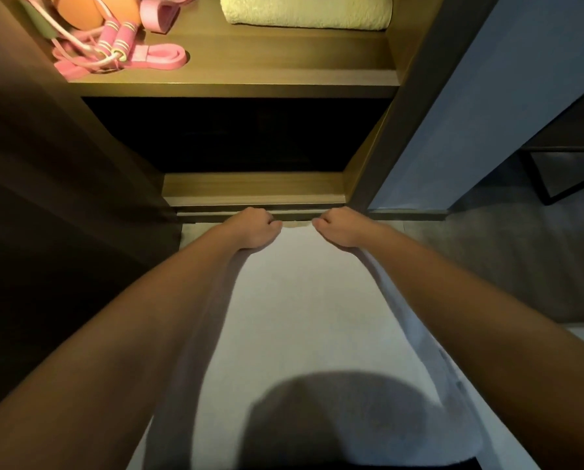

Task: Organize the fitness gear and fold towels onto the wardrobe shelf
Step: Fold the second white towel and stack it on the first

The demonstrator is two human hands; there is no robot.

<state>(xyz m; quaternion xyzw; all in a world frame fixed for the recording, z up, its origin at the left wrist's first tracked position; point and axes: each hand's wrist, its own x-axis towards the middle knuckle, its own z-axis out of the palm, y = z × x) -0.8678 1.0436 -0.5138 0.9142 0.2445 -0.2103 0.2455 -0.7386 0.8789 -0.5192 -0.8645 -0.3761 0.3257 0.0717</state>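
1. Left grip (256, 229) and right grip (342, 228): both clenched on the far edge of the white towel (300, 317), fingers curled under, a short gap between them. Our arms reach out toward the foot of the wardrobe.
2. White towel: stretched long and flat between our forearms, running from the grips back toward us. A rounded shadow lies on its near end.
3. Wardrobe shelf (267, 67), above: a folded pale-yellow towel (307, 11) sits at its right side.
4. Shelf, left side: pink jump rope (117, 42), pink resistance band (163, 57) and orange ball (90, 11), heaped close together.
5. Grey floor (504, 259) to the right.
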